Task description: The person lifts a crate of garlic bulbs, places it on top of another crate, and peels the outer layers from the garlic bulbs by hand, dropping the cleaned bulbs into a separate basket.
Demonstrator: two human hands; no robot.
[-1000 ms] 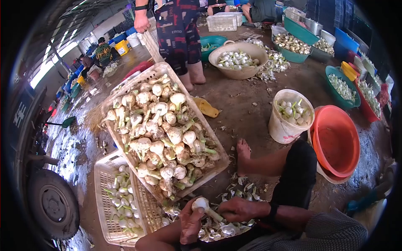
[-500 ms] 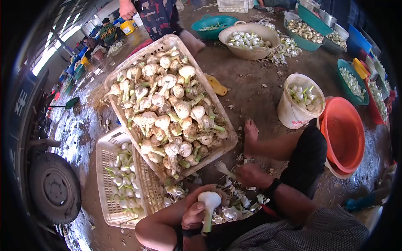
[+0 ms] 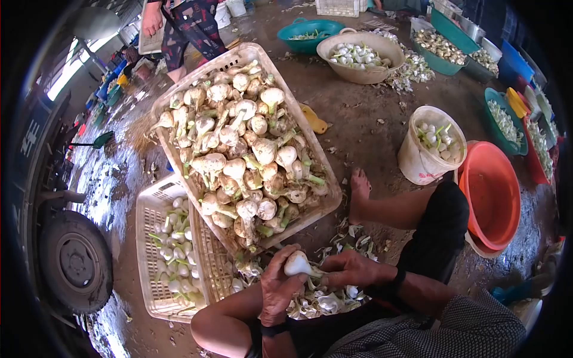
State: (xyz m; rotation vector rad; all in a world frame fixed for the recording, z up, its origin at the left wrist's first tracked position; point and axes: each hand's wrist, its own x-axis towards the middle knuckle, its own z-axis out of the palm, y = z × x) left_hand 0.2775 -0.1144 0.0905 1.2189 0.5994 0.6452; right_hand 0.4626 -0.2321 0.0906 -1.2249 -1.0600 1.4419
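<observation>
A white garlic bulb is held by my left hand, its fingers curled round the bulb. The stem points right, to where my right hand pinches it between thumb and fingers. Just beyond both hands, a large crate is heaped with unpeeled, soil-stained garlic. Beneath its left side, a second crate contains cleaned white bulbs with green stems. Peeled skins lie in a pile under my hands, between my legs.
To the right stand a white bucket of garlic and a red basin. A beige tub and a green basin are farther back. A person stands behind the big crate. A vehicle wheel is at the left.
The bulb has been turned so its stem points right instead of down. My right hand has come in to the stem, no longer holding a pale strip of skin. The standing person has moved left.
</observation>
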